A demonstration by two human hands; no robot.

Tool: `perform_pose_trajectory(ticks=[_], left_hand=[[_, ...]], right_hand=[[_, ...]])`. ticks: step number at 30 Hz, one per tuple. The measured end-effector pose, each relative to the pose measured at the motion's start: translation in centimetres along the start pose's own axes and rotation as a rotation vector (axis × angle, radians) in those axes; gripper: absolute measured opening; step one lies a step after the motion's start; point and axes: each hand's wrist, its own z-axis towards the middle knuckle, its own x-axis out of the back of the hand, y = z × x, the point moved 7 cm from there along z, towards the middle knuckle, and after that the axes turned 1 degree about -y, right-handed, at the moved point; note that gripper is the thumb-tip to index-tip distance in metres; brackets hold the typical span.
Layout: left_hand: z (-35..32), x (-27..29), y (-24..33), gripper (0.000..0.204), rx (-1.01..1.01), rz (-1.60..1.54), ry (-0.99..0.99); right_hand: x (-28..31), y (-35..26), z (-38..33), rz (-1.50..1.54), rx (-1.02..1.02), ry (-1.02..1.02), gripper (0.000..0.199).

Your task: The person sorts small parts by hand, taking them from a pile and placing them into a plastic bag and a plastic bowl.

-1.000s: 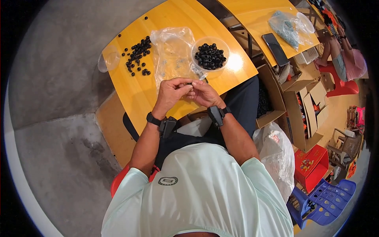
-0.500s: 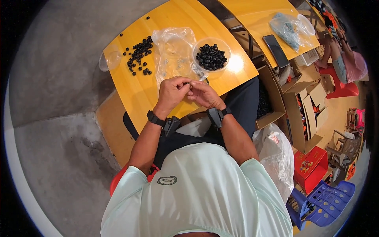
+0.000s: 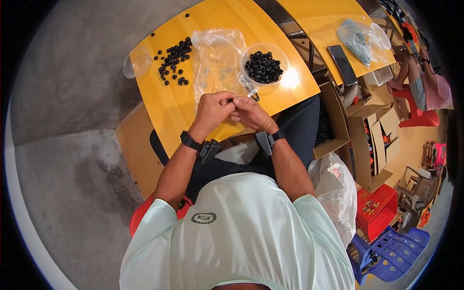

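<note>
My left hand (image 3: pixel 211 111) and my right hand (image 3: pixel 252 114) meet at the fingertips over the near edge of the yellow table. A small black piece (image 3: pixel 231 100) shows at the left fingertips; its kind is mostly hidden. My right fingers are pinched against the left ones, and what they hold, if anything, cannot be seen. Just beyond the hands lies a clear plastic bag (image 3: pixel 212 58) with small bits inside. To its right stands a clear round tub (image 3: pixel 286 63) of black beads (image 3: pixel 264 67). Loose black beads (image 3: pixel 175 57) are scattered left of the bag. A small black loop (image 3: pixel 255 97) lies near my right hand.
A clear lid (image 3: pixel 140 62) overhangs the table's left edge. On a second table (image 3: pixel 309 19) at the right are a phone (image 3: pixel 342 65) and a bag of bluish pieces (image 3: pixel 355 41). Cardboard boxes (image 3: pixel 358 150), a white sack (image 3: pixel 333 193) and a blue chair (image 3: pixel 394 253) stand to my right.
The view has shifted slightly, so the table items sit a little farther right and up. Both hands stay pinched together, the fingers barely changed.
</note>
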Motion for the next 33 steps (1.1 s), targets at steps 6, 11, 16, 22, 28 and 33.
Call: perform_pose_trajectory(ticks=[6,11,16,22,28,33], left_hand=[[-0.1,0.1,1.1,0.020,-0.061,0.112,0.075],[-0.2,-0.1,0.4,0.021,-0.054,-0.016,0.076],[-0.2,0.0,0.3,0.015,-0.016,-0.110,0.075],[0.1,0.1,-0.6,0.022,0.014,0.021,0.022],[0.5,-0.3,-1.9,0.034,0.061,-0.161,-0.157],[0.8,-1.0,-0.5,0.045,-0.063,0.269,-0.014]], right_hand=[[0.0,-0.1,-0.1,0.090,-0.012,-0.044,0.026],[-0.3,-0.2,0.0,0.093,-0.004,-0.025,0.026],[-0.9,-0.4,0.0,0.071,-0.004,-0.052,0.031],[-0.7,-0.6,-0.4,0.013,-0.017,0.009,0.031],[-0.4,-0.7,-0.4,0.094,-0.025,0.010,0.027],[0.1,0.2,-0.4,0.122,-0.067,-0.052,0.019]])
